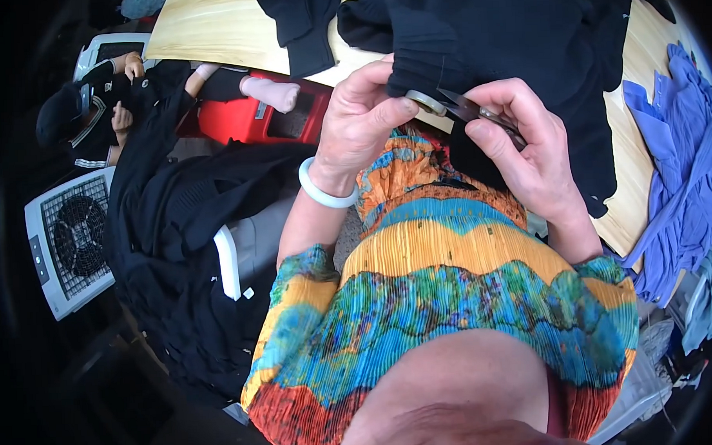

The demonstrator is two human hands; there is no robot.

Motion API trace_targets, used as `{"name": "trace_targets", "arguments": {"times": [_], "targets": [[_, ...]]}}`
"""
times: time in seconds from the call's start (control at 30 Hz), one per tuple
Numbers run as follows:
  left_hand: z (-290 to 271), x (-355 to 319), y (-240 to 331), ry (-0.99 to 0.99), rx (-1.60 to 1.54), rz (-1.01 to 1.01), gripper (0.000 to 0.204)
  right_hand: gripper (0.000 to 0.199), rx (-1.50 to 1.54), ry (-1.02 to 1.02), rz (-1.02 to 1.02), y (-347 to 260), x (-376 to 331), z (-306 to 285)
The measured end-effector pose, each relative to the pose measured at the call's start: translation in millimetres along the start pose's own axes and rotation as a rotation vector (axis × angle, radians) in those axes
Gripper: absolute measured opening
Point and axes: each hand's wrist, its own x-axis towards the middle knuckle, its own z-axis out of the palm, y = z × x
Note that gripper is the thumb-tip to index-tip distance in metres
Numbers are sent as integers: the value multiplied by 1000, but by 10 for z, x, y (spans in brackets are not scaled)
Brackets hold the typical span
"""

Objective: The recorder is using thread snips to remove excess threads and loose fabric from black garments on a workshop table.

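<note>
My left hand (354, 132), with a pale bangle (327, 194) at the wrist, is closed at the ribbed edge of a black garment (482, 30). By its thumb tip sits a small pale round thing (426, 102), like a ring or a small roll; its kind I cannot make out. In my closed right hand (535, 149) are small metal snips (463, 107), held between thumb and fingers. Their blades point left, close to the round thing and the garment's edge.
Beneath the garment is a light wooden table (208, 27). Purple clothing (687, 172) hangs over its right side. To my left lie a heap of black garments (175, 221), a red stool (235, 121) and a fan (74, 232). Another person (93, 114) sits at the far left.
</note>
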Motion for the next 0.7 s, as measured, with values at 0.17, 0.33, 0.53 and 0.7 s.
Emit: {"name": "trace_targets", "arguments": {"times": [0.17,0.33,0.53,0.7], "targets": [[-36,8,-28,9,-22,-32,27,17,15,-14,19,33,37,15],[-27,14,-42,40,-40,-83,26,18,20,-6,35,62,38,28],[-42,-25,-65,68,-165,-111,25,13,260,153,101,107,37,97],[-73,6,-62,184,-277,-258,23,20,332,320,37,164,176,-109]]}}
